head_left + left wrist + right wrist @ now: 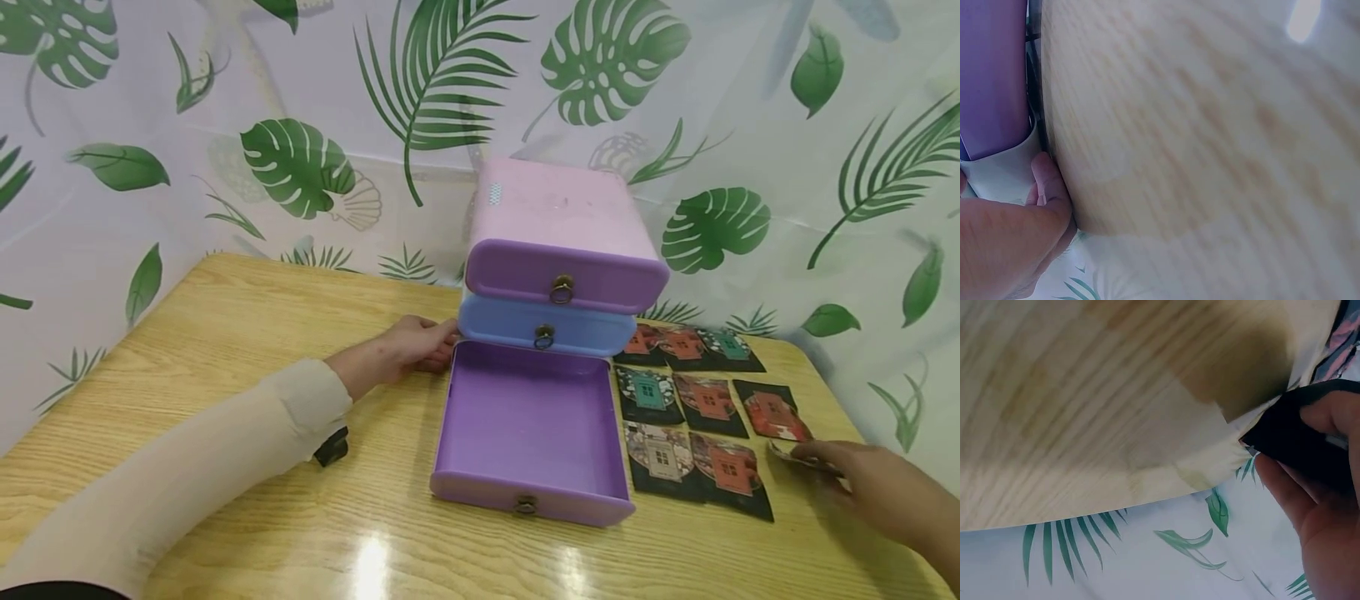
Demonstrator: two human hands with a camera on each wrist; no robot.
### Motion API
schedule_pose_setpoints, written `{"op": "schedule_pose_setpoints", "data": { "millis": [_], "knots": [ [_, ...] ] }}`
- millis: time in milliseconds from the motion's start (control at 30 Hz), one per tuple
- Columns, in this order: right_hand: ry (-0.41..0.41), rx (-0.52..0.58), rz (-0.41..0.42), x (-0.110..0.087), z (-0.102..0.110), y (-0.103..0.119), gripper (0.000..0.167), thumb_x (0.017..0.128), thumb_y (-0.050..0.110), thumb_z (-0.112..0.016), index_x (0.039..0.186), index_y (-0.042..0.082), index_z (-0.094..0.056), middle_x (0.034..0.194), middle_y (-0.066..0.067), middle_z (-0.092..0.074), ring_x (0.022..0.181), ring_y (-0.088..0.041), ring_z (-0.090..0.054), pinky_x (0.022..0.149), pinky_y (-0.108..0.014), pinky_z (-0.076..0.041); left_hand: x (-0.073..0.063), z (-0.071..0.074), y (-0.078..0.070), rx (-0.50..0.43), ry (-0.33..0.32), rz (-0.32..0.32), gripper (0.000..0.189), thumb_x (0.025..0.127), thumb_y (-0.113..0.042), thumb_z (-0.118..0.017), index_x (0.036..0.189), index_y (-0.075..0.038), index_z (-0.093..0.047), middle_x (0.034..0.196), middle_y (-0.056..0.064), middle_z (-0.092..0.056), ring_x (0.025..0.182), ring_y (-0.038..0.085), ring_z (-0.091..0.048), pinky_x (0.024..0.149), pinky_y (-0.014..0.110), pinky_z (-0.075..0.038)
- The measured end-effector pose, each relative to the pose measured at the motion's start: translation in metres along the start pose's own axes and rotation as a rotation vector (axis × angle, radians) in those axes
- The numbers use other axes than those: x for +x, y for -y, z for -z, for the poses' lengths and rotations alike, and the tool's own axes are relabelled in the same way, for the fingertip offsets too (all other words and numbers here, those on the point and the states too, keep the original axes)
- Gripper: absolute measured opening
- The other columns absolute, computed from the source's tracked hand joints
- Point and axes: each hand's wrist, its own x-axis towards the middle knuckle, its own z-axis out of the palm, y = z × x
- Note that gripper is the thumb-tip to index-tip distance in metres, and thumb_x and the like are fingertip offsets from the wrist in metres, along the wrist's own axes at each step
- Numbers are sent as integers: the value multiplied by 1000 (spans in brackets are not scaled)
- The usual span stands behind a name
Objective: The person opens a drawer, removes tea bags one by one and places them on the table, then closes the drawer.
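A small drawer cabinet (562, 204) stands on the table, with a pink top, a purple upper drawer (510, 268) and a blue middle drawer (498, 323). Its bottom purple drawer (532, 425) is pulled out and holds nothing. My left hand (408, 346) touches the cabinet's left side near the back; in the left wrist view, the fingers of this hand (1016, 231) press on its pale casing (1007, 172). At the far right, my right hand (881, 483) pinches a flat packet (795, 454) by its edge. The right wrist view shows its black back (1291, 431) between thumb and fingers.
Several flat dark packets with red, green or beige labels lie in rows right of the drawer, among them a red one (772, 410) and a beige one (660, 457). A leaf-print sheet (420, 108) hangs behind the wooden table (247, 317).
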Motion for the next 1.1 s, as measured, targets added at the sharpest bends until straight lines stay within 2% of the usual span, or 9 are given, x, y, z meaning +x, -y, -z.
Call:
{"op": "schedule_pose_setpoints", "data": {
  "millis": [100, 200, 300, 433, 500, 700, 767, 933, 1100],
  "knots": [
    [47, 28, 29, -3, -6, -4, 53, 71, 7, -87, 118, 3, -64, 111, -13, -69, 97, -37, -67, 77, -50, -57, 1, 0, 0, -5, 4, -3, 47, 100, -32, -54, 125, 7, -59, 84, 3, -64, 75, 8, -62, 71, 20, -58],
    [86, 65, 55, -4, -7, -7, 65, 67, 30, -92, 121, 8, -63, 118, -11, -66, 104, -39, -64, 79, -49, -57, 1, 1, 0, -8, 3, -1, 47, 100, -32, -54, 125, 7, -58, 84, 3, -63, 76, 9, -62, 71, 20, -58],
    [138, 145, 58, -3, -5, -8, 77, 64, 46, -91, 124, 9, -62, 124, -17, -62, 109, -45, -60, 77, -51, -56, 1, 1, 1, -5, 4, -1, 47, 100, -32, -54, 125, 7, -58, 85, 3, -63, 76, 9, -62, 72, 21, -58],
    [218, 230, 40, 0, 3, -4, 84, 62, 46, -91, 128, 4, -60, 130, -26, -57, 114, -53, -54, 76, -57, -55, 2, 1, 2, 0, 9, -4, 48, 100, -33, -54, 126, 7, -58, 87, 4, -64, 77, 9, -63, 74, 21, -59],
    [217, 223, 53, 2, 8, 0, 82, 61, 42, -93, 127, 5, -61, 130, -24, -58, 114, -53, -54, 76, -56, -55, 2, 1, 2, -1, 9, -2, 48, 100, -33, -54, 126, 7, -58, 86, 4, -65, 77, 9, -63, 74, 21, -59],
    [43, 136, 79, 10, 23, 24, 55, 78, 28, -85, 123, 6, -63, 119, -17, -65, 106, -44, -62, 76, -52, -56, 0, 0, 1, 2, 7, -3, 47, 100, -32, -54, 126, 7, -59, 87, 3, -64, 77, 9, -62, 74, 21, -58],
    [-27, 112, 78, 13, 27, 37, 46, 82, 23, -82, 121, 6, -65, 116, -14, -67, 102, -38, -66, 71, -44, -58, 0, 0, 1, 2, 8, -6, 47, 101, -32, -54, 126, 7, -58, 87, 4, -63, 77, 9, -62, 74, 21, -58],
    [-235, 71, 200, 22, 39, 70, 34, 76, 13, -85, 107, 14, -71, 98, 3, -67, 77, -10, -65, 53, -22, -48, 1, 0, 1, 1, 12, -8, 47, 101, -32, -54, 125, 7, -59, 85, 3, -63, 75, 8, -62, 73, 21, -58],
    [-343, 43, 321, 29, 54, 102, 38, 70, 5, -86, 103, 18, -71, 88, 15, -63, 73, 1, -59, 57, -24, -50, 1, 0, 1, 5, 10, -6, 48, 100, -33, -54, 125, 7, -59, 88, 4, -64, 77, 9, -63, 76, 22, -59]
  ]
}}
